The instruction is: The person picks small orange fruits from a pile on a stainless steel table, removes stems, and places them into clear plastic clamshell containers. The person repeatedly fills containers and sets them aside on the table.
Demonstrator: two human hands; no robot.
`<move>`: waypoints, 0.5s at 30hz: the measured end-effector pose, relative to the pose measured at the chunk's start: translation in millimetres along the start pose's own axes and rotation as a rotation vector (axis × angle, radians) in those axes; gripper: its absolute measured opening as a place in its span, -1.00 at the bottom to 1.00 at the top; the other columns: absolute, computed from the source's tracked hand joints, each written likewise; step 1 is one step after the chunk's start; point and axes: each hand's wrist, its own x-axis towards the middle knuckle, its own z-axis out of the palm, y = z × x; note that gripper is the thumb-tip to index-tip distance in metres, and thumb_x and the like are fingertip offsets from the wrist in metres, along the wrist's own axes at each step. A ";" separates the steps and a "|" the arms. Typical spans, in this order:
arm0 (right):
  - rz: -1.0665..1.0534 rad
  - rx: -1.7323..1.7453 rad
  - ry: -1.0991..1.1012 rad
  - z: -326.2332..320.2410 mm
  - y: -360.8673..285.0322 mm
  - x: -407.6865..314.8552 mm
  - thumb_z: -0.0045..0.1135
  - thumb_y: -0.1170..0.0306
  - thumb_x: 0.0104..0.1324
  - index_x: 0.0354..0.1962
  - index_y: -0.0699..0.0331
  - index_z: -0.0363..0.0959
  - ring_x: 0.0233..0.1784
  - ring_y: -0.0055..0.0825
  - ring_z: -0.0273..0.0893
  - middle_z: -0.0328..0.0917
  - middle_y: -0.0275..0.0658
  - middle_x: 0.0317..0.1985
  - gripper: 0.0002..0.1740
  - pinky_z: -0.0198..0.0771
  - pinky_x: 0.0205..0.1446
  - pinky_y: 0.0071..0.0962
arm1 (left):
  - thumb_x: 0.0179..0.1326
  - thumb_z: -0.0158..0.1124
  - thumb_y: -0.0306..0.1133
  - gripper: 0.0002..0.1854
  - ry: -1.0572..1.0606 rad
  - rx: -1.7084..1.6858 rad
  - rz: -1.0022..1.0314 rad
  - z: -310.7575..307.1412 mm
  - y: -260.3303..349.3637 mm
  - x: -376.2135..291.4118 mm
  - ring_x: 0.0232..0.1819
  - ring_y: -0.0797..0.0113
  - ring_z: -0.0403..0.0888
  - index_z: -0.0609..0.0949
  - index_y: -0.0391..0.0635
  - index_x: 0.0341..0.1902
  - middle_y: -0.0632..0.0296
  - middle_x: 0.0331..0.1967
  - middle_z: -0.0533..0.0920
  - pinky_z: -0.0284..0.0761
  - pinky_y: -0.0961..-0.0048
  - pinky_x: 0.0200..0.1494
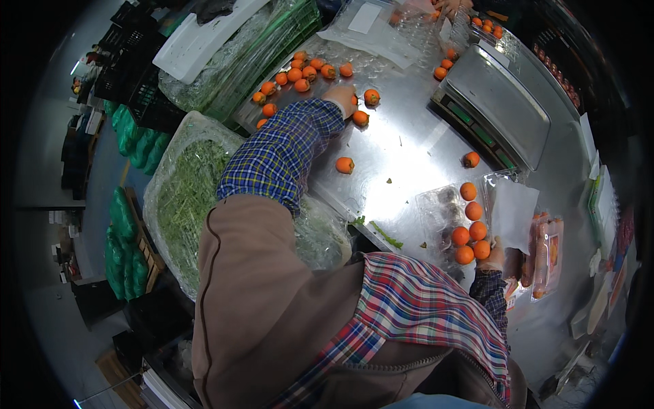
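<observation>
My left hand (342,97), in a blue plaid sleeve, is at the back of the steel table (378,204). Its fingers are closed on a persimmon (354,100), partly hidden by the hand. Two persimmons (372,97) lie just right of it, and a loose group (301,74) lies behind and to its left. At the right, my right hand (491,258) touches the near edge of a clear plastic clamshell (434,209); its grip is unclear. Several persimmons (477,230) stand in the clamshell's right part. Single ones lie at centre (345,165) and near the scale (470,159).
A scale (495,102) with a steel pan stands at the back right. Wrapped greens (189,194) and a green crate (286,36) are at the left. Filled clear packs (546,255) lie at the right. Another person's hand (452,6) shows at the far edge.
</observation>
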 end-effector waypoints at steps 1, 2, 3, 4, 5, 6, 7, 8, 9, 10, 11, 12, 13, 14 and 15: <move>0.021 0.005 -0.014 5.1 -3.7 -2.5 -0.25 0.23 0.45 -0.36 0.22 0.36 -0.45 -0.40 0.41 0.42 -0.33 -0.47 -0.70 0.44 -0.30 -0.34 | 0.08 0.30 -0.26 -0.57 -0.060 0.019 -0.015 1.2 -1.0 0.7 0.07 0.02 0.51 0.53 -0.10 0.05 0.01 0.00 0.57 0.44 0.21 0.11; 0.047 0.019 -0.011 10.9 -9.2 -5.3 -0.26 0.22 0.45 -0.31 0.21 0.37 -0.44 -0.40 0.43 0.45 -0.32 -0.44 -0.71 0.44 -0.31 -0.35 | 0.12 0.29 -0.26 -0.52 -0.089 0.021 -0.015 3.0 -2.8 0.6 0.11 0.05 0.50 0.50 -0.10 0.13 0.03 0.06 0.56 0.43 0.23 0.15; 0.072 0.033 -0.007 16.5 -16.4 -8.1 -0.27 0.22 0.46 -0.26 0.21 0.38 -0.42 -0.40 0.45 0.48 -0.32 -0.40 -0.71 0.45 -0.31 -0.36 | 0.08 0.29 -0.26 -0.56 -0.064 0.002 -0.016 5.0 -3.4 -0.3 0.06 0.02 0.51 0.52 -0.11 0.05 0.00 -0.02 0.57 0.44 0.21 0.10; 0.093 0.049 0.000 22.6 -20.8 -12.9 -0.28 0.22 0.46 -0.21 0.20 0.39 -0.41 -0.39 0.46 0.50 -0.31 -0.37 -0.70 0.45 -0.32 -0.37 | 0.04 0.30 -0.26 -0.61 -0.005 -0.034 0.008 8.1 -5.3 -1.2 0.01 -0.01 0.53 0.53 -0.12 -0.04 -0.03 -0.10 0.59 0.44 0.19 0.06; 0.119 0.087 -0.052 25.2 -24.7 -19.1 -0.29 0.22 0.47 -0.16 0.19 0.40 -0.39 -0.39 0.48 0.53 -0.31 -0.33 -0.69 0.45 -0.32 -0.38 | 0.01 0.31 -0.26 -0.65 0.043 -0.066 0.024 11.8 -4.2 -2.4 -0.04 -0.04 0.54 0.55 -0.14 -0.13 -0.07 -0.17 0.60 0.44 0.16 0.01; 0.095 -0.007 -0.170 23.2 -32.9 -28.9 -0.25 0.24 0.46 -0.14 0.21 0.38 -0.41 -0.44 0.48 0.51 -0.33 -0.34 -0.73 0.44 -0.35 -0.46 | 0.00 0.31 -0.26 -0.64 0.049 -0.064 0.037 14.8 -4.7 -2.1 -0.05 -0.05 0.55 0.54 -0.14 -0.12 -0.07 -0.18 0.60 0.44 0.16 0.00; 0.014 -0.125 -0.210 23.0 -36.7 -37.0 -0.23 0.25 0.46 -0.14 0.21 0.38 -0.41 -0.46 0.48 0.51 -0.34 -0.35 -0.75 0.44 -0.36 -0.48 | -0.01 0.32 -0.26 -0.63 0.027 -0.071 0.047 17.7 -4.4 -1.6 -0.06 -0.05 0.55 0.54 -0.15 -0.12 -0.07 -0.19 0.61 0.44 0.16 0.00; -0.075 -0.240 -0.224 25.2 -42.1 -42.1 -0.20 0.27 0.45 -0.15 0.22 0.38 -0.42 -0.47 0.47 0.50 -0.34 -0.36 -0.76 0.43 -0.37 -0.50 | -0.02 0.33 -0.25 -0.62 0.003 -0.104 0.049 19.2 -4.4 -0.3 -0.06 -0.07 0.55 0.54 -0.14 -0.12 -0.08 -0.20 0.61 0.44 0.15 0.00; -0.184 -0.408 -0.185 28.9 -44.9 -46.3 -0.18 0.28 0.45 -0.15 0.22 0.37 -0.42 -0.49 0.47 0.50 -0.34 -0.36 -0.78 0.43 -0.38 -0.52 | -0.04 0.34 -0.24 -0.61 -0.004 -0.100 0.045 20.0 -4.5 1.1 -0.06 -0.06 0.55 0.54 -0.12 -0.12 -0.08 -0.19 0.61 0.45 0.16 0.01; -0.158 -0.382 -0.173 28.6 -55.9 -54.7 -0.13 0.33 0.43 -0.15 0.24 0.37 -0.43 -0.51 0.47 0.48 -0.34 -0.38 -0.82 0.42 -0.40 -0.53 | -0.04 0.35 -0.24 -0.60 0.000 -0.086 0.029 19.8 -3.5 2.4 -0.04 -0.04 0.55 0.54 -0.13 -0.12 -0.07 -0.17 0.61 0.45 0.17 0.01; -0.111 -0.269 -0.105 29.9 -58.7 -62.1 -0.14 0.32 0.43 -0.16 0.24 0.37 -0.44 -0.51 0.46 0.48 -0.34 -0.38 -0.81 0.42 -0.41 -0.52 | -0.04 0.36 -0.23 -0.59 -0.023 -0.061 0.031 17.8 -3.6 5.0 -0.03 -0.02 0.55 0.55 -0.13 -0.10 -0.06 -0.15 0.61 0.45 0.18 0.02; -0.102 -0.202 -0.076 32.2 -62.2 -68.4 -0.15 0.31 0.43 -0.16 0.23 0.38 -0.44 -0.51 0.46 0.48 -0.34 -0.39 -0.80 0.42 -0.42 -0.52 | -0.03 0.36 -0.23 -0.57 -0.063 -0.043 0.042 15.7 -2.2 6.4 -0.03 -0.02 0.55 0.55 -0.13 -0.08 -0.05 -0.13 0.61 0.45 0.18 0.03; -0.091 -0.133 -0.136 34.6 -65.4 -72.6 -0.16 0.30 0.43 -0.16 0.23 0.38 -0.44 -0.51 0.46 0.48 -0.34 -0.39 -0.79 0.42 -0.43 -0.51 | -0.03 0.36 -0.22 -0.56 -0.081 -0.022 0.045 12.6 -1.6 8.5 -0.02 -0.02 0.55 0.56 -0.13 -0.06 -0.04 -0.12 0.61 0.45 0.19 0.04; 0.021 0.018 -0.099 35.1 -70.5 -76.4 -0.21 0.26 0.44 -0.14 0.22 0.38 -0.44 -0.48 0.46 0.50 -0.33 -0.39 -0.74 0.43 -0.44 -0.49 | -0.03 0.37 -0.22 -0.55 -0.100 0.010 0.047 9.8 -0.3 10.6 -0.01 -0.02 0.55 0.56 -0.13 -0.04 -0.04 -0.11 0.61 0.45 0.19 0.05; 0.087 0.026 -0.078 30.8 -78.2 -83.4 -0.26 0.24 0.44 -0.21 0.21 0.38 -0.44 -0.47 0.47 0.50 -0.33 -0.41 -0.73 0.42 -0.45 -0.47 | -0.03 0.37 -0.22 -0.54 -0.112 0.040 0.047 7.0 0.5 12.5 -0.01 -0.02 0.55 0.57 -0.12 -0.03 -0.04 -0.10 0.61 0.45 0.20 0.06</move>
